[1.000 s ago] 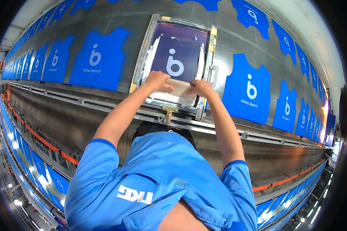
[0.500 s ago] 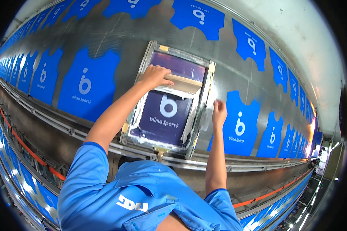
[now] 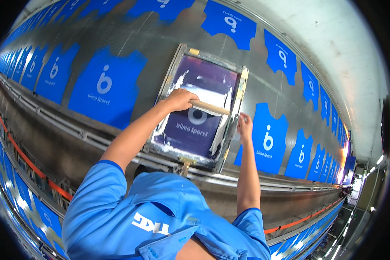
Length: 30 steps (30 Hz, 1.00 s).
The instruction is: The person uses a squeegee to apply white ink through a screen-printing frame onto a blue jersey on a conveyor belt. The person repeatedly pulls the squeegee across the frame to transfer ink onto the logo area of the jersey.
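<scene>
A screen-printing frame (image 3: 242, 80) with purple mesh and a white logo lies on the long grey table. My left hand (image 3: 180, 100) is closed on a wooden squeegee (image 3: 212, 106) that crosses the mesh, with white ink along it and streaked at the mesh's sides. My right hand (image 3: 245, 125) is off the squeegee, by the frame's right side, its fingers curled; whether they hold the side handle there is unclear.
Blue shirt panels (image 3: 103, 86) with white printing line both long sides of the table (image 3: 151, 39). A metal rail (image 3: 91, 139) runs along the near edge. An orange bar (image 3: 39, 169) and another row of blue panels show behind me on both sides.
The squeegee went from the screen's near end to its far part, then slightly back toward me. My right hand let go of it and moved right, to the frame's side.
</scene>
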Motion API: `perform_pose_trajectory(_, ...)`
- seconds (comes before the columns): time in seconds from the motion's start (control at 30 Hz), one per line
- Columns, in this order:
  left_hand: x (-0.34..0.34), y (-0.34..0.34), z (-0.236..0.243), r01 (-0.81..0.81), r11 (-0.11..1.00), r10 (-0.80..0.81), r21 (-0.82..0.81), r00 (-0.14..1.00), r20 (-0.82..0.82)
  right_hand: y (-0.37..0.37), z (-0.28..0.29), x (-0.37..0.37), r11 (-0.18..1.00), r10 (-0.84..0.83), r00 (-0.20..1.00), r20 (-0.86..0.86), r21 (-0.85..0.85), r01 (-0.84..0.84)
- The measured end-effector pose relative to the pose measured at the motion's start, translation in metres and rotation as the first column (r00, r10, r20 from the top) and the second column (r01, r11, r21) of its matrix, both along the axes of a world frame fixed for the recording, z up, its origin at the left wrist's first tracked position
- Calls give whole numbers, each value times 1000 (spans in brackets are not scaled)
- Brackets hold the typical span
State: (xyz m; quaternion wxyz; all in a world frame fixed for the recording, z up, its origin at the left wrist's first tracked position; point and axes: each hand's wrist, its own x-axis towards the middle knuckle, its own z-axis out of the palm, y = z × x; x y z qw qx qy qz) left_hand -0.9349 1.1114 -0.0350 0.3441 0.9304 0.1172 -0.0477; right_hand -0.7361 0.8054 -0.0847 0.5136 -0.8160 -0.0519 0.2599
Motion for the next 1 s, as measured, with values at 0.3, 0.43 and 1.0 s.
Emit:
perform_pose_trajectory(0.3,-183,-152,5,24,999,-29,32,988,154,-1,6,5,991,-132,952,276,63,120)
perform_pose_trajectory(0.43,-192,-143,24,-24,999,28,-43,995,96,12,8,-14,984,-157,865,476,7,175)
perform_pose_trajectory(1.0,-182,-158,31,-69,854,116,516,991,-60,5,-37,-53,930,-230,951,205,334,153)
